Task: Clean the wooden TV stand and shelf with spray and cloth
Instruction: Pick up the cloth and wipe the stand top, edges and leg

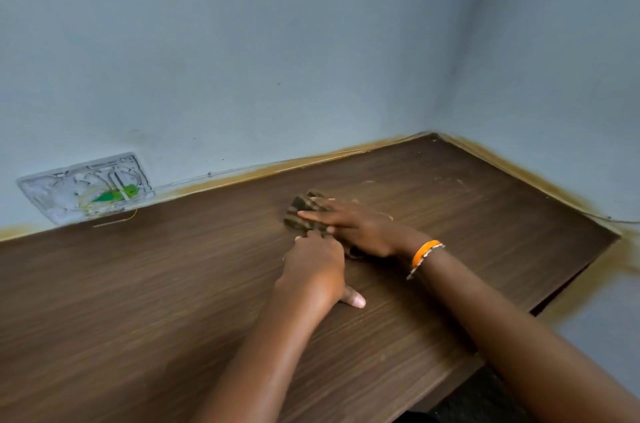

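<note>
A dark, bunched cloth (302, 211) lies on the brown wooden top (138, 284) near its middle. My right hand (356, 225) lies flat over the cloth with fingers stretched to the left, pressing it down; an orange bracelet sits on that wrist. My left hand (315, 267) is just in front of it, fingers curled at the cloth's near edge and thumb resting on the wood. No spray bottle is in view.
The wooden top runs into a corner of pale blue walls (277, 42), with yellow-brown stains along the joint. An open wall box (86, 189) with green and yellow wires sits low on the back wall at left. The top's right edge (571, 284) drops off.
</note>
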`<move>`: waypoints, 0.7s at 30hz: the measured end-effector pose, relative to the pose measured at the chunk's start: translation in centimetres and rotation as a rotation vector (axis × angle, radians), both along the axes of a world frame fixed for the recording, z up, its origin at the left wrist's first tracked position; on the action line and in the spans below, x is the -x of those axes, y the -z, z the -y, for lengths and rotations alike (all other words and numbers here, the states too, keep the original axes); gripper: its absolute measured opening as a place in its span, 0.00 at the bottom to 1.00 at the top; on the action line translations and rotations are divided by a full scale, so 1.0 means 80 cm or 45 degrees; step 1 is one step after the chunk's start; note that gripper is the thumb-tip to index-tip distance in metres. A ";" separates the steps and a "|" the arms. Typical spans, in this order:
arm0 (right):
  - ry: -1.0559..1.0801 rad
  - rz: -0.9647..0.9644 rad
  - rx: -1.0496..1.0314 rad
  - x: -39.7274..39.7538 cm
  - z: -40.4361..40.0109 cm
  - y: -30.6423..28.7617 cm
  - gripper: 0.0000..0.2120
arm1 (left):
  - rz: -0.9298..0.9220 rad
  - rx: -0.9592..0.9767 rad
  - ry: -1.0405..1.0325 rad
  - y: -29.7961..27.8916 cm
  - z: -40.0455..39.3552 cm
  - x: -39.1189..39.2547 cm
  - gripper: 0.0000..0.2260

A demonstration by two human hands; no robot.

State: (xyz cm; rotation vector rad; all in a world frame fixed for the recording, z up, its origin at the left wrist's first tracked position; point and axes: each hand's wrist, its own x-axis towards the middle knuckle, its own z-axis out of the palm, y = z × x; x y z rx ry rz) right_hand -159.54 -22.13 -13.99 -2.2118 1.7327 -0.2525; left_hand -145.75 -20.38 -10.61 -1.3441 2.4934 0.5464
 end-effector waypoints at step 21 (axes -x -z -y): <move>-0.209 0.050 -0.089 -0.014 0.110 -0.009 0.22 | 0.050 -0.058 -0.010 0.015 0.012 0.004 0.49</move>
